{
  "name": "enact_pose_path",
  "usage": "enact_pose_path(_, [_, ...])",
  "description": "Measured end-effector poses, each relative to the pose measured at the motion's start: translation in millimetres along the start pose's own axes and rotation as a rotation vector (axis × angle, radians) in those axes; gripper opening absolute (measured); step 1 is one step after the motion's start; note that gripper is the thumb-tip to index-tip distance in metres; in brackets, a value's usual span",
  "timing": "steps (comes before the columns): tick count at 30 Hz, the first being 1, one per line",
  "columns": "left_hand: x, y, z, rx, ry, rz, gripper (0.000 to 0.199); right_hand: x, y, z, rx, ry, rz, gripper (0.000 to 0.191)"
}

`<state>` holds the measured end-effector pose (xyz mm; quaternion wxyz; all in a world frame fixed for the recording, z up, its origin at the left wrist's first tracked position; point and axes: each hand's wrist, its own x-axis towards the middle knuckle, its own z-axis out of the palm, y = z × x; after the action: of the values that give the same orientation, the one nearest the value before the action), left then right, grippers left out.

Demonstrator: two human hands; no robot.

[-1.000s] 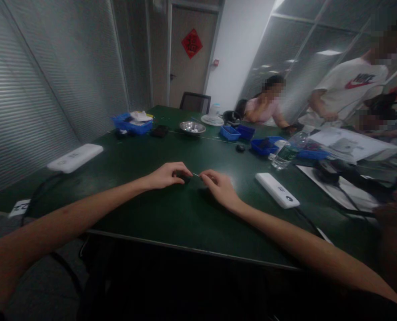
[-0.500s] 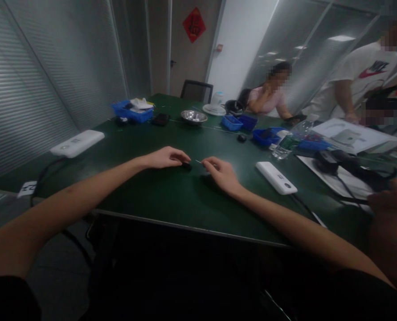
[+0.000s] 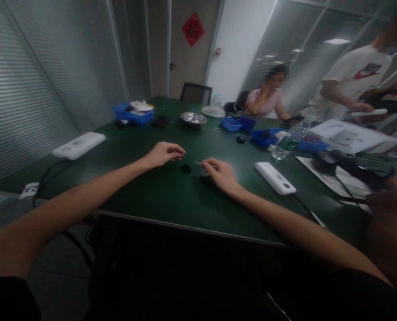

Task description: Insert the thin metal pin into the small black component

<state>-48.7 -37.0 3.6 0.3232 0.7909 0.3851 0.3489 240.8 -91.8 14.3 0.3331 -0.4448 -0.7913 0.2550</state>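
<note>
A small black object [image 3: 186,168] lies on the green table, between my two hands and a little nearer to me. My left hand [image 3: 165,154] hovers just behind and left of it, no longer touching it. Its thumb and fingertips are drawn together; whatever they hold, if anything, is too small to make out. My right hand [image 3: 220,174] rests to the right of the black object, fingers pinched on a thin metal rod [image 3: 197,162]. The rod's tip points left, toward my left hand; its other end is hidden in the fingers.
White power banks with cables stand left [image 3: 79,145] and right [image 3: 275,178]. Farther back are a metal bowl [image 3: 193,119], a blue basket [image 3: 134,114], other blue trays and a clear bottle [image 3: 287,142]. One person sits at the far side; another stands at right.
My left hand has lifted off the black object and moved slightly left and away, leaving it on the table. My right hand stays almost still. The standing person's arm has risen, holding something white.
</note>
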Motion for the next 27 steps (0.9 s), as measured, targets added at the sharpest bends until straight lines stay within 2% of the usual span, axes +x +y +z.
enact_pose_path(5, [1.6,1.3,4.2,-0.009,0.016,0.046,0.031,1.0,5.6,1.9,-0.003,0.010,-0.016,0.033])
enact_pose_path(10, [-3.0,15.6,13.9,-0.086,-0.018,0.079,0.027,0.4,3.1,0.8,0.006,0.023,-0.010,0.034])
enact_pose_path(14, [-8.1,27.4,23.2,-0.075,-0.156,0.193,0.020,0.9,1.0,-0.3,0.010,0.052,0.009,0.035])
enact_pose_path(17, [-6.6,21.8,22.1,0.014,-0.259,0.223,0.018,0.8,0.2,-0.9,0.011,0.062,0.017,0.035])
enact_pose_path(19, [-2.7,9.9,12.0,0.085,-0.249,0.205,0.019,0.2,-0.4,-1.4,0.007,0.061,0.016,0.035])
enact_pose_path(21, [1.5,-6.3,-7.1,0.152,-0.182,0.156,0.020,-0.5,-1.1,-2.1,0.006,0.052,0.012,0.035])
enact_pose_path(27, [-1.3,-53.7,-86.2,0.262,0.081,-0.194,0.019,-1.3,-3.1,-3.0,0.006,0.046,0.006,0.036])
